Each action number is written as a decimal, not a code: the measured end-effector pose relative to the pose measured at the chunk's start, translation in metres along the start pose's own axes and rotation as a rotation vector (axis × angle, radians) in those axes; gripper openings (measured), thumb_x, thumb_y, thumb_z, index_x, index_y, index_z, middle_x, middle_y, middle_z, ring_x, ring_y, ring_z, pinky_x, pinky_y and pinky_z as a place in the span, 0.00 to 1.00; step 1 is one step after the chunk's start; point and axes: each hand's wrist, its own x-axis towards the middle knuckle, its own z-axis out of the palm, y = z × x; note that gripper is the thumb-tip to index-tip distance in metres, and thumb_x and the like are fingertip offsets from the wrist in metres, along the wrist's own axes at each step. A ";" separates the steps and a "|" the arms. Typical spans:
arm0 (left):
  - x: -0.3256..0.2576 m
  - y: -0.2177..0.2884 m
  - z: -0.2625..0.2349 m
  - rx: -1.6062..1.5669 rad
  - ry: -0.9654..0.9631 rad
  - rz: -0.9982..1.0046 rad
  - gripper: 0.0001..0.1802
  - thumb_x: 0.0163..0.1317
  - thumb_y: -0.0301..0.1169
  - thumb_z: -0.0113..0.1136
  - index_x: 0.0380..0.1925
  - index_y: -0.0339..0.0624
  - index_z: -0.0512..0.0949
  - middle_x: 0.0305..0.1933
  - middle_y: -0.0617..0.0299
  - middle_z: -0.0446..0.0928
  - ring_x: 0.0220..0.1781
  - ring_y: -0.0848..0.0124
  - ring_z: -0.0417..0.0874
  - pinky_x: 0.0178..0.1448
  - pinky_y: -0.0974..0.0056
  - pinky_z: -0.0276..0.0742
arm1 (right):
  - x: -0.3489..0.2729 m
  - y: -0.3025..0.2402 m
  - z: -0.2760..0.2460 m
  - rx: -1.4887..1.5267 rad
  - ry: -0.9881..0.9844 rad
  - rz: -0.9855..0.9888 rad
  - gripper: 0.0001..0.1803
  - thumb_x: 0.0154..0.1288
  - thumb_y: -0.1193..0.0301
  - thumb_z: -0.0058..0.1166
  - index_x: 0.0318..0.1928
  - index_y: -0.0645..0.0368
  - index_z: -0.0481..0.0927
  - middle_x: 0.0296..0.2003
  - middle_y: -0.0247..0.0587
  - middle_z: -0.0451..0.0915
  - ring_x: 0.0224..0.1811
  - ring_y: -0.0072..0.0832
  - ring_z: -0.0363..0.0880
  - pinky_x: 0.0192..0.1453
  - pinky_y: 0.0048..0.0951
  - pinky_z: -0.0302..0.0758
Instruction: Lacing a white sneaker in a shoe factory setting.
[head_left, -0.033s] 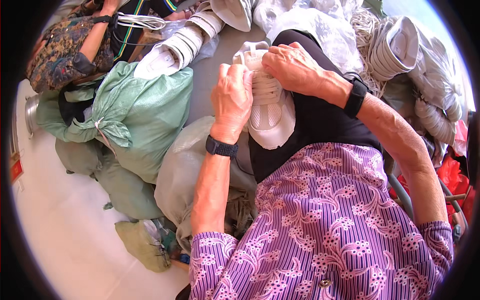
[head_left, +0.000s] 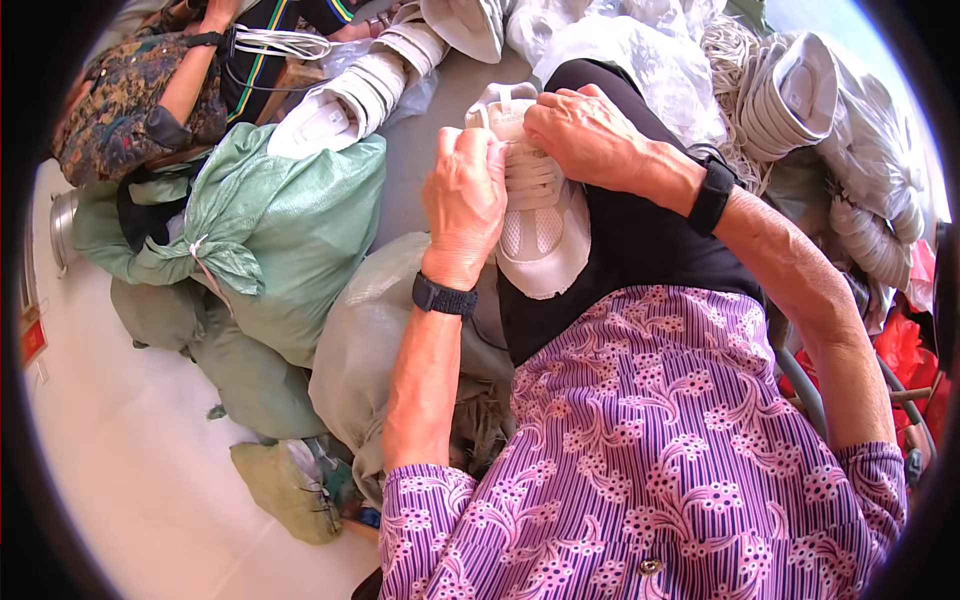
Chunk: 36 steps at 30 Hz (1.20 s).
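Observation:
A white shoe upper [head_left: 548,258] lies on my black-clad thigh, its perforated toe turned toward me and its tongue pointing away. Rows of flat white shoelace [head_left: 533,180] cross its front. At the left edge of the lacing, my left hand [head_left: 466,190] is closed in a fist, thumb pressed to the fingers at the upper lace row. From the right, my right hand [head_left: 590,130] pinches at the top of the lacing beside the tongue. Both hands seem to grip the lace, though their fingers hide the ends.
At left, stacked white uppers [head_left: 345,108] rest on a tied green sack [head_left: 290,200]. More uppers [head_left: 790,95] are nested at right beside a bundle of white laces [head_left: 735,60] and clear plastic bags [head_left: 630,60]. Another person's arm [head_left: 195,75] shows at upper left.

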 end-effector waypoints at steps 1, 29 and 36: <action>0.000 0.002 0.000 -0.003 0.030 -0.007 0.06 0.64 0.31 0.55 0.36 0.40 0.74 0.34 0.51 0.72 0.36 0.52 0.76 0.38 0.53 0.71 | 0.000 0.000 0.000 -0.010 0.000 0.003 0.05 0.62 0.70 0.49 0.31 0.58 0.74 0.32 0.39 0.76 0.41 0.38 0.76 0.44 0.39 0.65; 0.009 -0.003 -0.002 -0.365 -0.055 -0.020 0.07 0.60 0.22 0.57 0.39 0.39 0.77 0.35 0.54 0.77 0.34 0.61 0.82 0.39 0.61 0.77 | -0.001 -0.004 0.002 -0.016 0.165 -0.089 0.04 0.56 0.70 0.53 0.31 0.54 0.78 0.34 0.35 0.76 0.44 0.33 0.74 0.44 0.38 0.67; 0.007 -0.018 0.000 -0.239 -0.078 0.000 0.06 0.59 0.26 0.58 0.36 0.37 0.78 0.31 0.58 0.77 0.31 0.72 0.79 0.35 0.65 0.74 | 0.005 -0.007 -0.001 0.056 0.041 0.039 0.04 0.58 0.70 0.52 0.30 0.55 0.78 0.33 0.36 0.78 0.43 0.37 0.75 0.44 0.40 0.66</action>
